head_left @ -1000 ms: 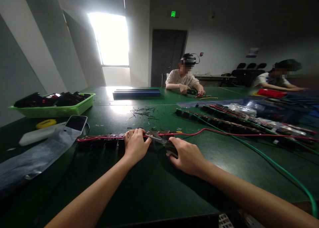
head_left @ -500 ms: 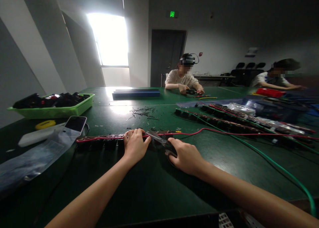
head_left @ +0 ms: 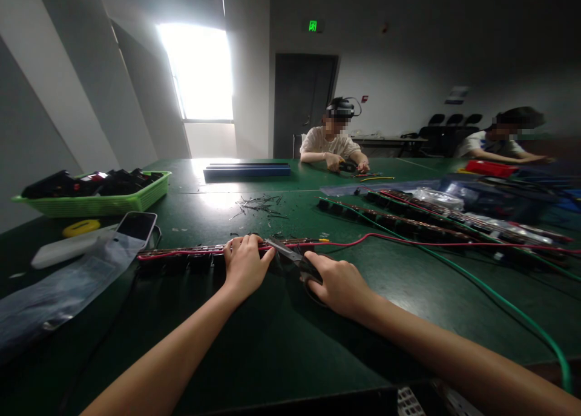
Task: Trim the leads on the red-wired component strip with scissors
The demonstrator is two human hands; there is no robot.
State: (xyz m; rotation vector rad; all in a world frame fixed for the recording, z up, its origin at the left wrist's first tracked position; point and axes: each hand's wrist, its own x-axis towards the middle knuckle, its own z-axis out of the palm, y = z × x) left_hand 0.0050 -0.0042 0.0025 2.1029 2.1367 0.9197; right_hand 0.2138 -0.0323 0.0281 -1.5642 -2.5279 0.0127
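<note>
My left hand (head_left: 246,263) is closed over a long dark strip of black parts (head_left: 190,258), its fingers wrapped over the top edge. Along that strip runs a red wire (head_left: 345,244), which leads off to the right across the table. In my right hand (head_left: 342,283) is a pair of scissors (head_left: 290,254), the fingers wrapped round its dark handles. The metal blades point left at the strip, with their tips close to my left thumb. Whether the tips touch the red wire I cannot tell.
A green basket (head_left: 149,192) of black parts stands at the left, near a phone (head_left: 136,229) and a plastic bag (head_left: 77,289). Cut wire bits (head_left: 258,205) lie beyond the strip. More strips (head_left: 408,225) and a green wire (head_left: 499,287) lie at right. Two people sit across the table.
The scissors have shifted slightly, and their blades look closer together than before. My left hand stays on the strip in the same place.
</note>
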